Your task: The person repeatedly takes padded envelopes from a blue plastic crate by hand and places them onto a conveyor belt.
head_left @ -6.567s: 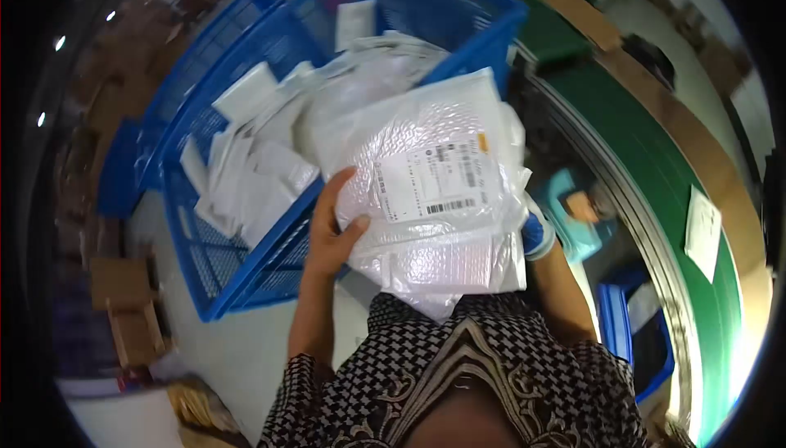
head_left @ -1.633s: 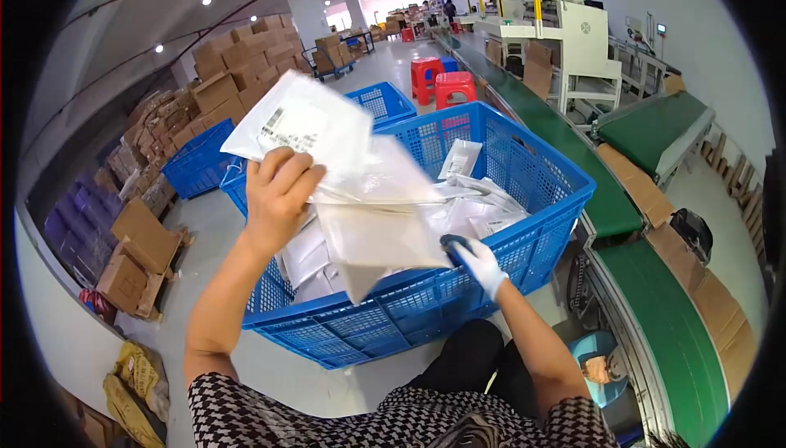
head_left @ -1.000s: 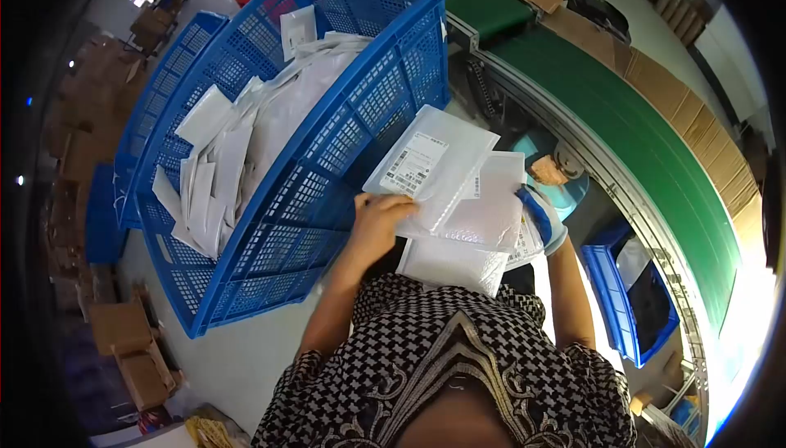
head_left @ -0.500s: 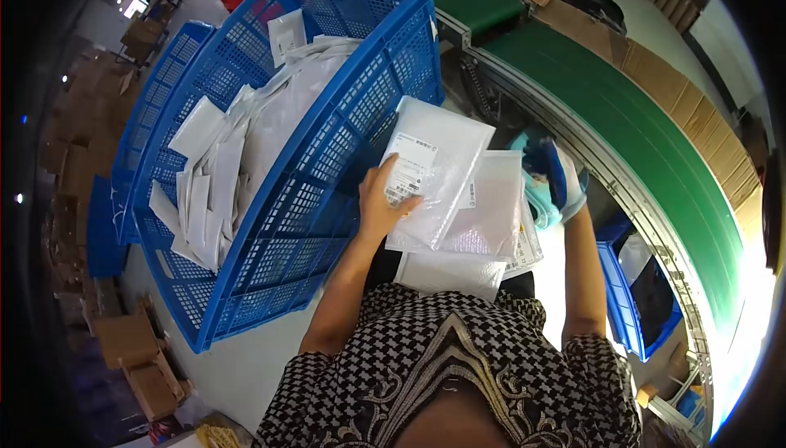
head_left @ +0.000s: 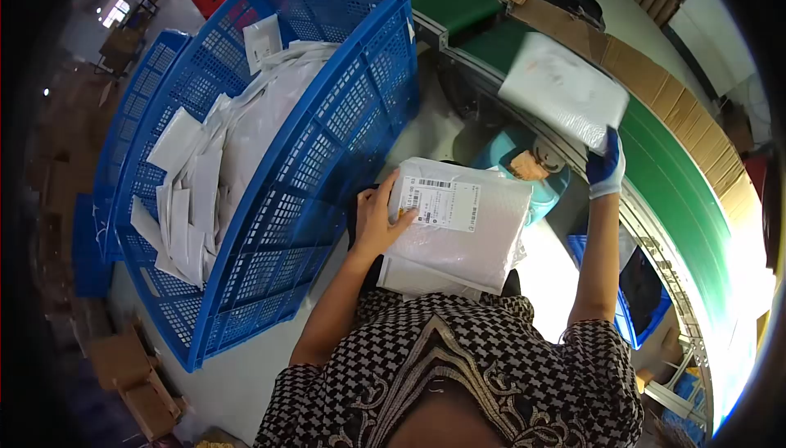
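Observation:
My bare left hand [head_left: 380,219] grips the left edge of a white bubble mailer [head_left: 467,243] with a printed label, its thumb on top. That mailer lies on a small stack over my lap, and part of another white mailer [head_left: 417,278] shows beneath it. On the right, my right hand [head_left: 606,168], in a blue and white glove, holds a second bubble mailer [head_left: 565,92] by its lower right corner. This one is blurred and hangs over the edge of the green conveyor belt [head_left: 655,137]. Its label cannot be made out.
A large blue crate [head_left: 327,161] full of white mailers [head_left: 237,169] stands at left. Between my lap and the conveyor is a teal bucket [head_left: 499,153]. A blue bin [head_left: 624,317] sits under the belt, and cardboard [head_left: 655,79] lines its far side.
My right hand has moved up and right from beside the stack and now carries a mailer over the conveyor edge. My left hand has shifted slightly down and now rests on a different mailer.

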{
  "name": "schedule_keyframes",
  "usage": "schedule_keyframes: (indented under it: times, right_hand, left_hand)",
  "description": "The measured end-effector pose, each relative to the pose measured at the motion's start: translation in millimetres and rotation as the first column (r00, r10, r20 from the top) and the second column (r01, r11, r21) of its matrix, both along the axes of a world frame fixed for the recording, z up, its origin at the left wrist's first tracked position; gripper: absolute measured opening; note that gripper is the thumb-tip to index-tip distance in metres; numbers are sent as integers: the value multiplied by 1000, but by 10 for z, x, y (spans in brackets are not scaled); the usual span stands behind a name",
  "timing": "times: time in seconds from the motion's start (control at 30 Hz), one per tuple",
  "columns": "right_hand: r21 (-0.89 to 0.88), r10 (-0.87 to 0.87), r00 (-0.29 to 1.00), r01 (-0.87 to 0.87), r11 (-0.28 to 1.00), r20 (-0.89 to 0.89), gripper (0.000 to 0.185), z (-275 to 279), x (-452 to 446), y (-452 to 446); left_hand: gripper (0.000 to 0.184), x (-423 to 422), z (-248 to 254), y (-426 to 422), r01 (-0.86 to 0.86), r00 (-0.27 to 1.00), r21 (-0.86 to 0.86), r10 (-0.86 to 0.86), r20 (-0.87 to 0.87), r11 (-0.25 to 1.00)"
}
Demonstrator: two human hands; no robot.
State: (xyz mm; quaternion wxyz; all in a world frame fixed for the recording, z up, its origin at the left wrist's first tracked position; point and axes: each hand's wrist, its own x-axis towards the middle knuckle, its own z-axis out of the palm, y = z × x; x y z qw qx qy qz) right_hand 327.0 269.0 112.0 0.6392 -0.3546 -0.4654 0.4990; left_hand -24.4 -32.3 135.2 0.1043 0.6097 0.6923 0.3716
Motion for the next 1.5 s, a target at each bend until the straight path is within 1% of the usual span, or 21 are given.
schedule_keyframes:
  times: [0.03, 0.1, 0.17, 0.2, 0.27, 0.3, 0.37, 0.47, 0.6, 0.73, 0.77, 0.83, 0.93, 0.97, 1.03, 1.13, 1.23, 1.27, 1.33, 1.37, 1.5]
  right_hand:
    - [205, -201, 930, 142, 968, 307, 21, -213, 165, 36]
    - [-324, 464, 831, -550, 770, -308, 27, 142, 151, -341]
    - [-397, 647, 734, -542, 741, 207, 31, 633, -338, -1042]
    - [-215, 704, 631, -675, 705, 326, 28, 295, -340, -1118]
    - [-453, 631, 382, -460, 764, 676, 26, 911, -735, -1590]
    - [-551, 707, 530, -450, 703, 468, 27, 803, -727, -1601]
    - [-358, 587, 732, -476, 804, 345, 28, 649, -563, -1531]
    - [-269, 156, 967, -98, 958, 203, 24, 833, -40, -1346]
    - [-142, -469, 880, 457, 878, -70, 19, 603, 1186, -939]
    - [-440, -346, 933, 270, 856, -101, 25, 139, 1290, -1048]
    - [-451, 116, 924, -284, 846, -364, 27, -155, 1230, -1089]
    - [-635, 317, 948, -254, 729, -16, 27, 490, 47, -1574]
    - [-569, 736, 515, -475, 671, 439, 33, 642, -665, -1724]
    - [-543, 654, 468, -367, 755, 594, 35, 697, -826, -1697]
    - [-636, 734, 635, -467, 614, 241, 43, 367, -945, -1484]
    - [-648, 698, 681, -431, 628, 223, 41, 380, -1181, -1392]
    - [-138, 347, 703, -339, 931, 621, 33, 336, -1203, -1246]
    - [277, 37, 743, -295, 914, 669, 29, 89, -1066, -924]
    - [-398, 283, 959, -254, 881, 14, 27, 660, -744, -703]
    - [-456, -4, 999, 25, 889, 47, 27, 874, -649, -609]
    - [-380, 253, 954, -177, 908, 159, 33, 855, -422, -542]
  left_hand:
    - [74, -34, 17, 23, 30, 999, -63, -32, -32, 998]
    - [73, -55, 23, 77, 39, 999, -36, -41, -30, 999]
    - [73, -23, -9, 65, 40, 999, -16, -40, -29, 999]
    - [73, -4, -27, 51, 43, 999, -9, -43, -28, 999]
    - [73, 21, -69, 20, 63, 998, 2, -63, -1, 998]
    - [73, 17, -86, 10, 60, 998, 17, -61, 18, 998]
    - [73, 3, -101, 37, 55, 997, 53, -58, 55, 997]
    - [74, 21, -14, 32, 120, 991, -4, -120, -60, 993]
    - [74, 80, 21, 57, 166, 969, -63, -175, -174, 984]
    - [75, 34, 30, 22, 141, 971, -67, -152, -184, 988]
    - [75, 53, 17, 47, 137, 973, -77, -149, -176, 987]
    - [74, 80, -7, 78, 132, 974, -79, -143, -173, 988]
    - [73, 46, -14, 36, 142, 980, -67, -150, -133, 988]
    - [72, 47, -15, 25, 149, 983, -68, -155, -99, 987]
    - [70, 63, -15, 48, 167, 985, -64, -169, -25, 984]
    - [67, 66, -12, 59, 173, 984, 3, -173, -34, 985]
    - [63, 8, -10, 23, 166, 986, 58, -163, -45, 984]
    - [62, -9, -16, 17, 148, 987, 17, -146, -65, 989]
    - [59, -14, -36, 9, 107, 989, -61, -113, -100, 992]
    - [57, -11, -46, 8, 88, 988, -101, -100, -117, 991]
    - [54, -17, -11, 40, 104, 985, -60, -111, -133, 993]
